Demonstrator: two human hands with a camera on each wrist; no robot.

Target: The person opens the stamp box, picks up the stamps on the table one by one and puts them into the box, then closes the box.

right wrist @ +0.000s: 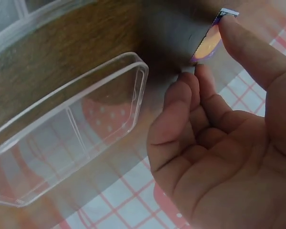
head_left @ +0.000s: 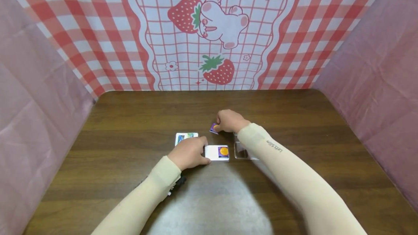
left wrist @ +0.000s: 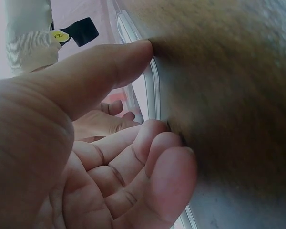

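My left hand spans the left end of a flat white tray, with thumb and fingertips at its opposite long edges. In the left wrist view the tray's rim runs between the thumb and fingers. A purple picture tile with an orange disc lies in the tray's right half. Beyond the tray, my right hand pinches a small purple picture piece low over the table. The right wrist view shows this piece between thumb and index finger, its orange disc partly visible.
Another white tray with blue and green pictures lies behind the left hand, partly covered by it. A clear plastic case sits under the right forearm; a second clear case shows at the right wrist view's corner. A checked strawberry cloth hangs behind the wooden table.
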